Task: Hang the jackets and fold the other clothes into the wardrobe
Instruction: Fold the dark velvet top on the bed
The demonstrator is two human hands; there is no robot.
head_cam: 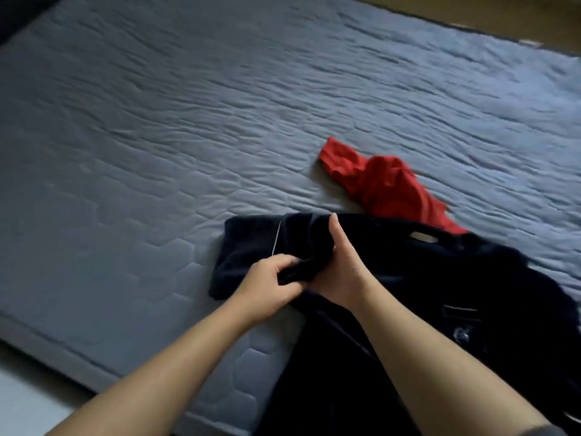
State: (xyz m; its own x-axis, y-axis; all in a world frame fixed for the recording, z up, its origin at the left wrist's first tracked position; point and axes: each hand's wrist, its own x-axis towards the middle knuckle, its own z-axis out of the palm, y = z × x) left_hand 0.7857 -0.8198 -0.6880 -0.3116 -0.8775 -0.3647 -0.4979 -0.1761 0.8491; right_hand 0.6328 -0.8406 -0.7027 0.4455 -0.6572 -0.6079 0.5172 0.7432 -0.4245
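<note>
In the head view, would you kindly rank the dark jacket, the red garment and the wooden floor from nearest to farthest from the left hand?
1. dark jacket: gripped by the left hand.
2. red garment: beyond, to the right, on the mattress.
3. wooden floor: far top right, past the mattress.

We've got a quilted mattress (157,136) in matt grey cloth, a dark jacket (408,278) that looks like soft, fuzzy fabric with one glossy button (461,335), and a red garment (383,184) in thinner matt cloth
</note>
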